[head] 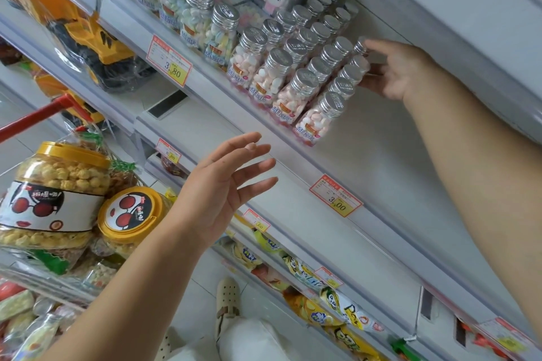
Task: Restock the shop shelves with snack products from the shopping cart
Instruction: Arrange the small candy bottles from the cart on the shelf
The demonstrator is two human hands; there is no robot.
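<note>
Small clear candy bottles point(293, 73) with silver screw caps stand in rows on a white shelf point(366, 138). My right hand point(396, 70) is at the right end of the rows, its fingers around one silver-capped bottle point(361, 47) at the back of the outer row. My left hand point(225, 184) hovers in front of the shelf edge below, fingers spread and holding nothing. The shopping cart point(44, 114) with a red handle is at the lower left, with two yellow-lidded popcorn jars point(55, 193) lying in it among bagged snacks.
Price tags point(337, 199) hang on the shelf rails. Taller candy bottles point(187, 6) and boxed sweets fill the shelf to the left. Packaged toy trucks point(96, 47) sit on the left shelves. Yellow snack bags point(331, 308) line the lower shelves. My shoes show on the floor.
</note>
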